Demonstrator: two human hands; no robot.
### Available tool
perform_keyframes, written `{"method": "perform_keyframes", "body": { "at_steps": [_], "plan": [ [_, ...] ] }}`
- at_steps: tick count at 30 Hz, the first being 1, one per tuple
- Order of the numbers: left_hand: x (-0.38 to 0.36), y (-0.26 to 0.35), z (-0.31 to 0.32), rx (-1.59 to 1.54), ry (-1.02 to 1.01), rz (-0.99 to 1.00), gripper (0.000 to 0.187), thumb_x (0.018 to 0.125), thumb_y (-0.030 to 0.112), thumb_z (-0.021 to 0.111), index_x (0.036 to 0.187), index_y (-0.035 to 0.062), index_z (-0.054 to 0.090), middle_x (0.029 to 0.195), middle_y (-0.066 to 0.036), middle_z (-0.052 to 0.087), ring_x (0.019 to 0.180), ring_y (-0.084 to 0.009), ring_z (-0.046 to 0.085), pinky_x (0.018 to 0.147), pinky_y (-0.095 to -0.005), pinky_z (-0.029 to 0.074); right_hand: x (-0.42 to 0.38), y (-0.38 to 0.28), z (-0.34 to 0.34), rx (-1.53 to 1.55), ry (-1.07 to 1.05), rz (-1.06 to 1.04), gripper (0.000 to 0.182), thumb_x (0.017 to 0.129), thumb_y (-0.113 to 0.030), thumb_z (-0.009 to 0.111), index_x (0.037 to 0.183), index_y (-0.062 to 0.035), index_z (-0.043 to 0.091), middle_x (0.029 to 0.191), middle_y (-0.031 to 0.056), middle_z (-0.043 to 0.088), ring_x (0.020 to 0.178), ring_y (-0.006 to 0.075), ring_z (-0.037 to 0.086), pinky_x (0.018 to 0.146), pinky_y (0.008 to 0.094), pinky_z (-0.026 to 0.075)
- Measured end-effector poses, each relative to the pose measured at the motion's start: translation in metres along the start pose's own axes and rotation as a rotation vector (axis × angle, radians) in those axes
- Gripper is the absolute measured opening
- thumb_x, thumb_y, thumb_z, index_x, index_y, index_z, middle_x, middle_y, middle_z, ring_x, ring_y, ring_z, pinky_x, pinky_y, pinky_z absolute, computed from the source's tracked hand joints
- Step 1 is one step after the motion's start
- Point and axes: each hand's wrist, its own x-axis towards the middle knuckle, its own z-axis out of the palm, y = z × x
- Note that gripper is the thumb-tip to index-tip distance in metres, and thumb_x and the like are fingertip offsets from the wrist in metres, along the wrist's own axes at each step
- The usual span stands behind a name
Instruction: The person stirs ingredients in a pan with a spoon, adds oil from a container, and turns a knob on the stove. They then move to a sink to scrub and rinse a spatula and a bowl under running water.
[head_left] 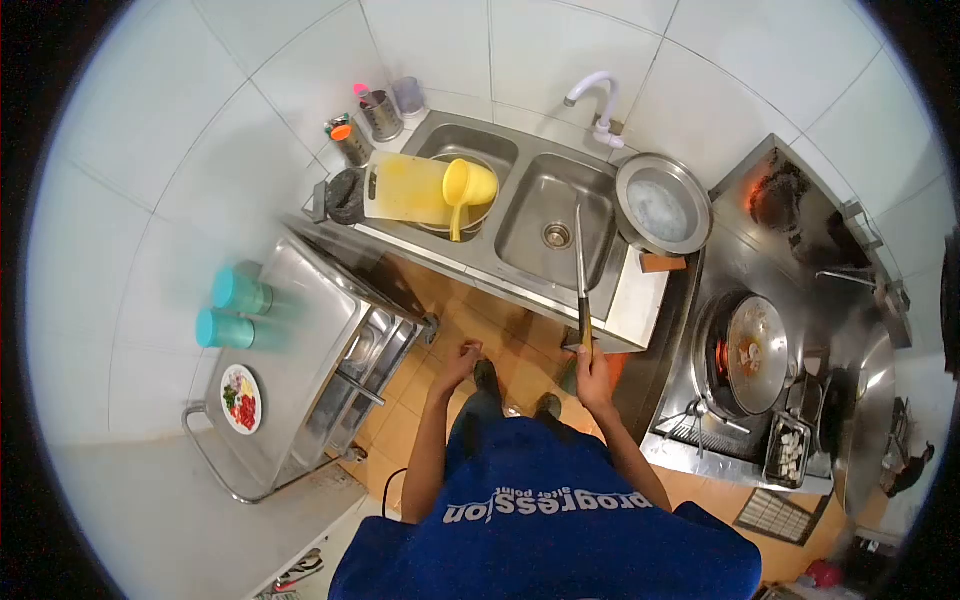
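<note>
My right hand (592, 372) is wrapped round the handle of a long knife (581, 255). The blade points away from me, over the right basin (537, 210) of the steel sink. Low in front of my body, my left hand (462, 360) hangs with nothing visible in it, its fingers loosely curled and a little apart. Across the left basin lies a yellowish cutting board (405, 190), and a yellow dipper (468, 185) rests at its right end. To the right of the sink stands a round metal basin (663, 203) with cloudy contents.
A wok (757, 350) sits on the stove at right, flame glowing beside it. Near it is a tray of white pieces (789, 450). On the steel trolley (300, 370) at left are a plate of chopped vegetables (241, 400) and turquoise-lidded jars (240, 290). A faucet (603, 115) rises behind the sink.
</note>
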Motion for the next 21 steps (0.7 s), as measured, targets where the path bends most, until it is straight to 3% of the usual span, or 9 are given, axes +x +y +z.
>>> {"method": "perform_keyframes", "body": {
  "at_steps": [5, 7, 8, 10, 15, 16, 17, 19, 21],
  "plan": [
    [0.037, 0.020, -0.019, -0.020, -0.166, 0.034, 0.027, 0.088, 0.019, 0.055, 0.106, -0.0002, 0.055, 0.085, -0.009, 0.061, 0.075, -0.0138, 0.059, 0.064, -0.0248, 0.046, 0.003, 0.002, 0.035, -0.014, 0.231, -0.124, 0.037, 0.095, -0.034, 0.043, 0.103, 0.0011, 0.051, 0.064, 0.0180, 0.053, 0.062, 0.0328, 0.054, 0.061, 0.0429, 0.040],
    [0.043, 0.031, -0.022, -0.025, -0.179, 0.013, 0.026, 0.088, 0.018, 0.054, 0.106, -0.0006, 0.055, 0.089, -0.008, 0.060, 0.075, -0.0138, 0.059, 0.065, -0.0256, 0.046, 0.010, 0.015, 0.039, 0.086, -0.167, 0.346, 0.038, 0.095, -0.034, 0.043, 0.106, 0.0020, 0.050, 0.063, 0.0150, 0.052, 0.060, 0.0270, 0.052, 0.059, 0.0395, 0.040],
    [0.052, 0.023, -0.024, -0.014, -0.195, 0.010, 0.026, 0.088, 0.018, 0.054, 0.106, -0.0006, 0.055, 0.089, -0.008, 0.060, 0.075, -0.0138, 0.059, 0.065, -0.0256, 0.046, 0.002, 0.019, 0.048, 0.053, -0.091, 0.213, 0.031, 0.096, -0.029, 0.041, 0.095, -0.0006, 0.052, 0.062, 0.0043, 0.048, 0.057, 0.0121, 0.047, 0.052, 0.0296, 0.037],
    [0.077, 0.010, -0.023, -0.048, -0.269, 0.188, 0.031, 0.089, 0.025, 0.057, 0.109, 0.0014, 0.057, 0.082, -0.004, 0.062, 0.068, -0.0070, 0.054, 0.052, -0.0219, 0.040, -0.004, -0.012, 0.050, 0.081, 0.023, 0.165, 0.030, 0.096, -0.029, 0.040, 0.094, -0.0004, 0.051, 0.064, 0.0048, 0.048, 0.058, 0.0122, 0.046, 0.053, 0.0299, 0.037],
    [0.085, 0.024, -0.030, 0.110, -0.362, 0.063, 0.030, 0.089, 0.024, 0.055, 0.106, 0.0000, 0.056, 0.087, -0.006, 0.062, 0.073, -0.0112, 0.057, 0.059, -0.0245, 0.044, -0.001, -0.043, 0.048, 0.054, 0.114, 0.042, 0.032, 0.097, -0.028, 0.038, 0.104, 0.0018, 0.047, 0.068, 0.0127, 0.046, 0.063, 0.0218, 0.047, 0.057, 0.0368, 0.039],
    [0.089, 0.020, -0.029, 0.133, -0.408, 0.065, 0.029, 0.090, 0.024, 0.053, 0.103, -0.0017, 0.056, 0.088, -0.008, 0.060, 0.073, -0.0138, 0.058, 0.060, -0.0262, 0.046, 0.002, -0.032, 0.063, 0.087, 0.205, -0.035, 0.025, 0.095, -0.029, 0.042, 0.093, -0.0041, 0.047, 0.060, 0.0014, 0.041, 0.051, 0.0128, 0.039, 0.047, 0.0296, 0.033],
    [0.095, 0.016, -0.025, 0.133, -0.423, 0.065, 0.029, 0.090, 0.024, 0.053, 0.103, -0.0017, 0.056, 0.088, -0.008, 0.060, 0.073, -0.0138, 0.058, 0.060, -0.0262, 0.046, 0.006, -0.018, 0.067, 0.081, 0.216, -0.027, 0.025, 0.095, -0.029, 0.042, 0.093, -0.0041, 0.047, 0.060, 0.0014, 0.041, 0.051, 0.0128, 0.039, 0.047, 0.0296, 0.033],
    [0.099, 0.010, -0.020, 0.089, -0.447, 0.152, 0.035, 0.091, 0.032, 0.052, 0.102, -0.0014, 0.056, 0.088, -0.008, 0.061, 0.072, -0.0143, 0.057, 0.058, -0.0274, 0.045, 0.012, -0.015, 0.074, 0.719, -0.156, 0.689, 0.027, 0.094, -0.037, 0.046, 0.089, -0.0113, 0.045, 0.055, -0.0015, 0.034, 0.042, 0.0096, 0.031, 0.039, 0.0268, 0.027],
    [0.103, 0.017, -0.013, 0.129, -0.496, 0.122, 0.039, 0.091, 0.036, 0.052, 0.102, -0.0014, 0.056, 0.088, -0.008, 0.061, 0.071, -0.0144, 0.057, 0.058, -0.0274, 0.045, 0.013, -0.020, 0.091, 0.791, -0.105, 0.736, 0.034, 0.092, -0.049, 0.044, 0.088, -0.0160, 0.043, 0.051, -0.0045, 0.029, 0.035, 0.0063, 0.023, 0.034, 0.0236, 0.022]
  ]
}}
